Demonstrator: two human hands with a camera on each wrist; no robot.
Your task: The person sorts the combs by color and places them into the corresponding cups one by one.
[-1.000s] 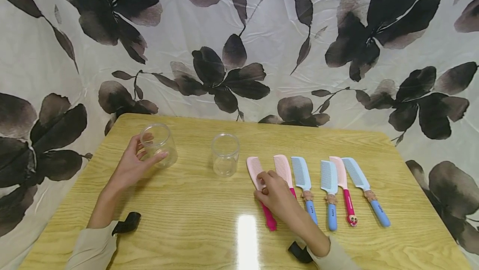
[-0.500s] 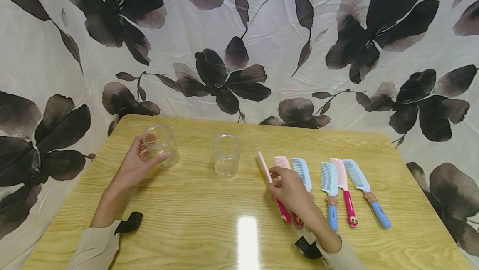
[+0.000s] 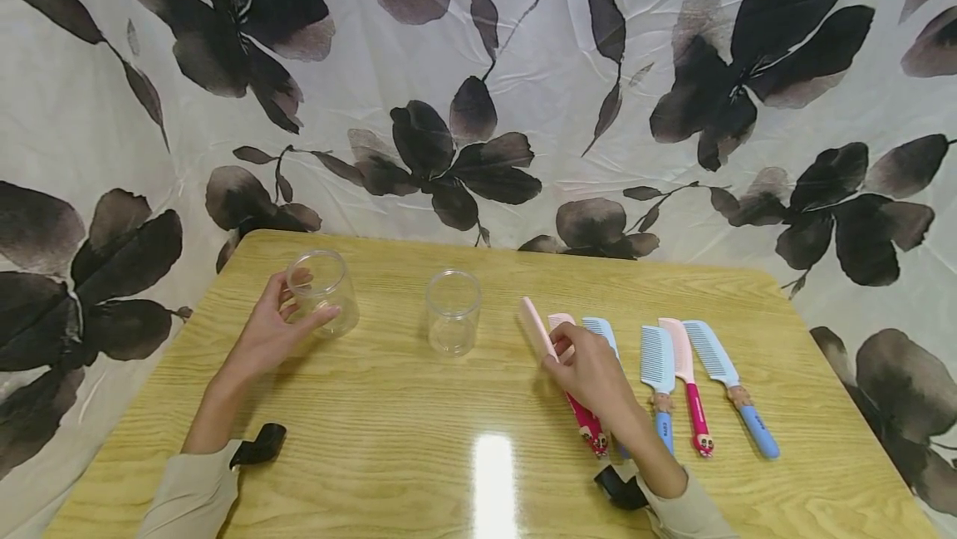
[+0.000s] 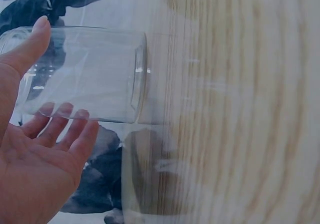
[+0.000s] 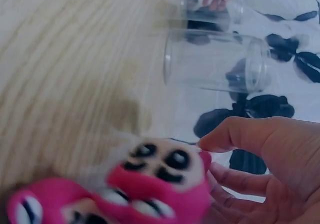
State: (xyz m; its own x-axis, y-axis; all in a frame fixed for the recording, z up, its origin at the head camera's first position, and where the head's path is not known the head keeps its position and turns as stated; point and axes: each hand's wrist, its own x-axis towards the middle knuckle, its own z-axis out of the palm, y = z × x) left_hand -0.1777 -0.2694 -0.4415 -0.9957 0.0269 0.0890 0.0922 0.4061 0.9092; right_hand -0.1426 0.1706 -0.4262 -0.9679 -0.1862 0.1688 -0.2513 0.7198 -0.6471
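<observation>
My left hand (image 3: pixel 275 330) grips a clear cylindrical jar (image 3: pixel 332 294) standing upright at the table's left; in the left wrist view the thumb and fingertips lie on opposite sides of the jar (image 4: pixel 100 74). My right hand (image 3: pixel 594 369) pinches a pink comb (image 3: pixel 535 326), tilted up on its edge, near where the blade joins the darker pink handle. A second pink comb (image 3: pixel 561 320) and a blue comb (image 3: pixel 602 328) lie right beside it, partly hidden by that hand. The right wrist view shows the cartoon-faced handle end (image 5: pixel 162 184) up close, blurred.
Another clear jar (image 3: pixel 453 315) stands upright at the middle back. Right of my right hand lie a blue comb (image 3: pixel 658 360), a pink comb (image 3: pixel 680 348) and a further blue comb (image 3: pixel 710 354). A patterned cloth (image 3: pixel 568 124) hangs behind the wooden table (image 3: pixel 374 439).
My right hand has taken hold of the leftmost pink comb, turned it up on edge and shifted it right, close to its neighbour. The left hand stays at its jar.
</observation>
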